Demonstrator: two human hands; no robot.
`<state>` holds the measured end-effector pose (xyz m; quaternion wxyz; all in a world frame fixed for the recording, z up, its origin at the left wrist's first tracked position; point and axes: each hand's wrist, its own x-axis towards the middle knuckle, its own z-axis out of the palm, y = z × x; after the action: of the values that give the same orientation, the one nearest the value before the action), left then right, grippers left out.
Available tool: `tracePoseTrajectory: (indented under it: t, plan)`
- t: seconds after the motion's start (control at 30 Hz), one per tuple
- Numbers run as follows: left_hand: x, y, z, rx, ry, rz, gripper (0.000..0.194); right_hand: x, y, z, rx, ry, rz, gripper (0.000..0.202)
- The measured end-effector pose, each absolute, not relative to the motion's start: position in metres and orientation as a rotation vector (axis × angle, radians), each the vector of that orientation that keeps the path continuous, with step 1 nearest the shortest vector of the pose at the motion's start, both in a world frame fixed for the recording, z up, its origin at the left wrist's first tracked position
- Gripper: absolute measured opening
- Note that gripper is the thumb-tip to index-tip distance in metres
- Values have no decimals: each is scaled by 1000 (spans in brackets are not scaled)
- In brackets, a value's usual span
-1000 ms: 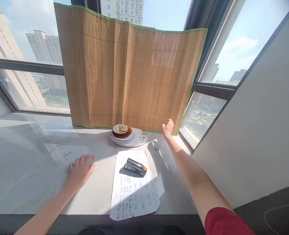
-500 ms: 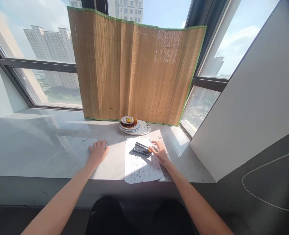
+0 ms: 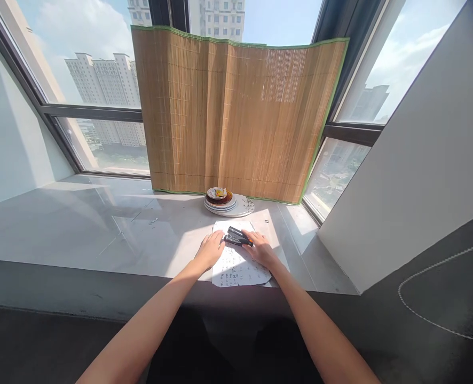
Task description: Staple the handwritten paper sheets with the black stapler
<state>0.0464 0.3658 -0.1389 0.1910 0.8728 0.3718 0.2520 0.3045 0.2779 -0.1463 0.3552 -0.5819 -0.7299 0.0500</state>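
A black stapler [image 3: 237, 237] with a small orange part at its right end lies on handwritten sheets of paper [image 3: 233, 269]. The right end of the stapler is held by my right hand [image 3: 261, 249], with the fingers over it and the thumb in front. My left hand [image 3: 210, 249] rests on the left edge of the sheets, its fingers stretched toward the stapler's left end. Nothing shows in my left hand, and I cannot tell whether its fingertips touch the stapler.
Behind the papers stands a stack of plates [image 3: 240, 209] against a bamboo mat [image 3: 236, 122] with green edging. Staples [image 3: 266, 221] lie to the right, and small bits [image 3: 153, 221] lie to the left. The wide sill [image 3: 132, 240] ends at a front edge near my knees.
My left hand has moved right, from the bare sill to the papers beside the stapler. My right hand's fingers have come further over the stapler's right end. The view has shifted slightly.
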Motion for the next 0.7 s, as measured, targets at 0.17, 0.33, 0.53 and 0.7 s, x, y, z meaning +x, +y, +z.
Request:
tracePoseTrajectory:
  t: [0.17, 0.33, 0.53, 0.7]
  plan:
    - [54, 368, -144, 2425, 1046, 648, 51, 311, 277, -144, -1429, -1649, 403, 25]
    - [48, 371, -142, 2462, 999, 641, 50, 313, 276, -141, -1268, -1443, 621, 34]
    - [50, 368, -134, 2445, 1006, 640, 52, 311, 275, -138, -1250, -1519, 594, 38]
    - [50, 367, -135, 2404, 1014, 647, 51, 316, 279, -145, -1279, -1447, 589, 35]
